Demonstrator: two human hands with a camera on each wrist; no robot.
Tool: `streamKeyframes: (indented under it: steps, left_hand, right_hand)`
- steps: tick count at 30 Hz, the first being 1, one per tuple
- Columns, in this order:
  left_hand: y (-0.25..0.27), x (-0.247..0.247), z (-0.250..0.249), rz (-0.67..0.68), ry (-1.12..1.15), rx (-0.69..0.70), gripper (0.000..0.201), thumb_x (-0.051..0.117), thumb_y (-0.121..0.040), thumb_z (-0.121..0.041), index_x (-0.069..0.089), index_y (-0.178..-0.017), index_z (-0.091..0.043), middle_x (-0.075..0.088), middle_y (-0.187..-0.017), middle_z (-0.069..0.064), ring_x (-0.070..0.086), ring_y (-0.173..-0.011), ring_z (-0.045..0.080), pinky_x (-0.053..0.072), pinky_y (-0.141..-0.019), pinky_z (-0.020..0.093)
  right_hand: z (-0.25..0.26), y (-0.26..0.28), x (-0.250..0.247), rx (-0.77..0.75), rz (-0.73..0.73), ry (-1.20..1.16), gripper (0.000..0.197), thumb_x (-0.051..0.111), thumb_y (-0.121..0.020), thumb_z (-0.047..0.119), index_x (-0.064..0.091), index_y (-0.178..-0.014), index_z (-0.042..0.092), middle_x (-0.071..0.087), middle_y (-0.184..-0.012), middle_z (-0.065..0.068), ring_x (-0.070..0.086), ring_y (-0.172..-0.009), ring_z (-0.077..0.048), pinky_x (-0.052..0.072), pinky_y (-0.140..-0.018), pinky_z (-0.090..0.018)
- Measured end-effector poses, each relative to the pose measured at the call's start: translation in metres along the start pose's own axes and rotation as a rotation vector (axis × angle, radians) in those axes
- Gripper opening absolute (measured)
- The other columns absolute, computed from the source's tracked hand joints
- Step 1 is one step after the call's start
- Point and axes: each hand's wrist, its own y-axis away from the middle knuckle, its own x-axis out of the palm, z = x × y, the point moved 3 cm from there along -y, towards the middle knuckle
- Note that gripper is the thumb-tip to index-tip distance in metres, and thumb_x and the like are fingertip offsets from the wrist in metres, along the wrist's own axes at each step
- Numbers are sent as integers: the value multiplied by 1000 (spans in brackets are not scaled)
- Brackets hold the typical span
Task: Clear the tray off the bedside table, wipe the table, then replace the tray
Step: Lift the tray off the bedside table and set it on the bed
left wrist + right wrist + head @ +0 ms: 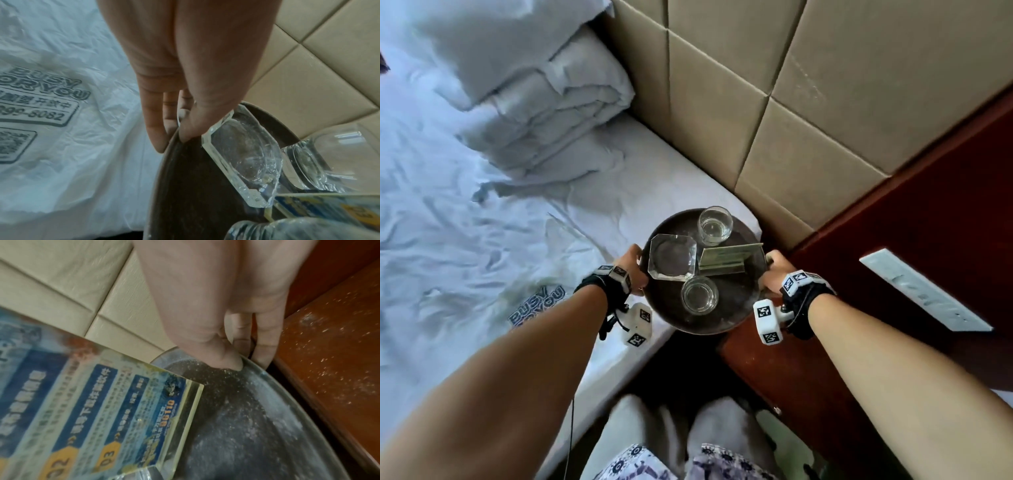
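1. You have the round dark metal tray [690,317] lifted between the white-sheeted bed [482,222] and the reddish-brown wooden bedside table [914,240], overhanging the table's left edge; by my reading, clearing is underway, with wiping and replacing left.
2. Being round, it has no long axis; it sits level, glasses upright.
3. Your left hand [631,265] and right hand [774,270] each pinch opposite rims.

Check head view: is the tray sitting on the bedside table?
No, both hands grip the tray by its rim over the bed edge, left of the wooden bedside table.
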Motion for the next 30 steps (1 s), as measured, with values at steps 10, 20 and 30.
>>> streamKeyframes:
  steps: [10,20,30]
  left_hand:
    - [-22,-116,214,-104,97,-162,53,68,-54,-13,37,-91,-35,66,-88,17,70,-68,34,59,-52,48]
    - [22,-162,347,-161,390,-331,44,71,-70,4,42,-94,-19,63,-92,21,68,-75,37,59,-58,55]
    - [14,-128,452,-198,580,-534,42,66,-64,2,48,-93,-20,67,-89,21,71,-73,36,60,-57,52]
  right_hand:
    - [166,6,159,-181,167,230,50,68,-61,14,40,-99,30,67,-89,-6,67,-84,-29,57,-78,-46]
    - [266,12,305,-309,242,433,43,66,-64,48,42,-94,30,66,-89,-2,66,-81,-24,56,-79,-41]
    - [273,-15,412,-253,386,685,39,65,-67,24,34,-87,35,64,-85,-9,67,-74,-30,59,-71,-46]
